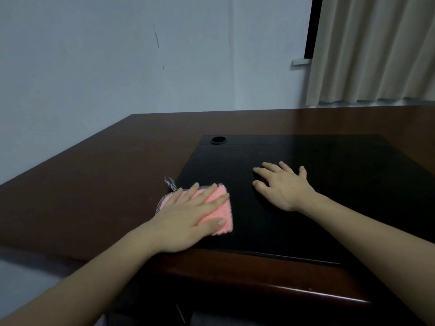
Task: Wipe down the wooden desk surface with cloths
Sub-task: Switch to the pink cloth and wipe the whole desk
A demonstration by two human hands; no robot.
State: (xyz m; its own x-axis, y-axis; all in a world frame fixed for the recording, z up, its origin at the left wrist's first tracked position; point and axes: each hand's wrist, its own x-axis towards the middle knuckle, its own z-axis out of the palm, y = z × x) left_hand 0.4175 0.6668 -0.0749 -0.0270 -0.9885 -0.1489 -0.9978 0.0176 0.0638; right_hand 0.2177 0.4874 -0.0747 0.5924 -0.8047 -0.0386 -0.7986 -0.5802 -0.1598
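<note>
Pink cloth (220, 211) pressed flat under left hand (186, 220), fingers straight, right hand (281, 184) splayed on black mat (329, 196)

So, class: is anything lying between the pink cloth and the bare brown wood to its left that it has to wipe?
Nothing visible does. The left hand presses the pink cloth flat at the left edge of the black desk mat, and the brown desk beyond it shows no objects. The right hand rests on the mat, away from that path.

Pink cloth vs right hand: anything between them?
Nothing. In the head view, only bare black desk mat separates the pink cloth, pressed under the left hand, from the right hand, flat on the mat.
</note>
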